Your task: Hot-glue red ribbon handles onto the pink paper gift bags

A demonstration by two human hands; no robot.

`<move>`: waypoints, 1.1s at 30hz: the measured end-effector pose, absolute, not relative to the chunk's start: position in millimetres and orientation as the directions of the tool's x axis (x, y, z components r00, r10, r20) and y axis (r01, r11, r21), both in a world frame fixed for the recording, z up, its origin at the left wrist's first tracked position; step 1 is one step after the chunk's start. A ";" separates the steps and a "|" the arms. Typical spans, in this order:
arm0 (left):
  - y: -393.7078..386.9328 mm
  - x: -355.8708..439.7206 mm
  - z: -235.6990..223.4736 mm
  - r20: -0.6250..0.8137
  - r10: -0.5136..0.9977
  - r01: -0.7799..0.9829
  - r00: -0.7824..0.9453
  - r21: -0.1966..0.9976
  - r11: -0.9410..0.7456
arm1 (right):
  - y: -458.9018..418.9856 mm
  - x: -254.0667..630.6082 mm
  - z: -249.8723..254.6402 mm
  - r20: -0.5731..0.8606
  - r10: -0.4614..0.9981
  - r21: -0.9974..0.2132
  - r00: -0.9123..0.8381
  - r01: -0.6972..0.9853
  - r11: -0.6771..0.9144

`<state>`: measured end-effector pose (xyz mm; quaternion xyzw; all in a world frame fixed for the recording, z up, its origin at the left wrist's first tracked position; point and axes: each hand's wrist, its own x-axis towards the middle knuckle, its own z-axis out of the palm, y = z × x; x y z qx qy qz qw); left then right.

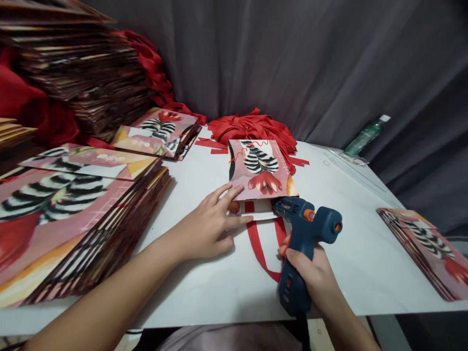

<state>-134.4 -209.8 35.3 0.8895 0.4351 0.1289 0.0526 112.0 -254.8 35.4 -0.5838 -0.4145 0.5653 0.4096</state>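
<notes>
In the head view, a person is working at a white table [204, 302]. A paper bag [261, 170] is lying flat at its middle, its open edge facing the person. The left hand [215, 222] is resting there with its fingers spread wide, some on the bag's front and one on the pale inner side. The right hand [310, 268] is wrapping its fingers around the handle of a blue glue gun [302, 224], whose nozzle is reaching into the opening; the tip is hidden. A red ribbon [256, 246] is looping out of the opening toward the person. Doing this well probably means holding the mouth open and the ribbon straight, aiming only where ribbon meets paper, with the left fingertips clear of the hot tip.

Bag stacks [84, 204] are crowding the left side, and a smaller pile [427, 248] is lying at right. Behind the bag, red ribbons [252, 129] are heaping up; a green bottle [365, 139] is standing near a grey curtain [310, 63].
</notes>
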 end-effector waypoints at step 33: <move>-214.7 -135.3 24.5 0.224 0.784 0.753 0.579 0.224 -0.619 | -258.2 115.8 40.6 -0.029 0.974 -0.721 -0.223 0.679 0.134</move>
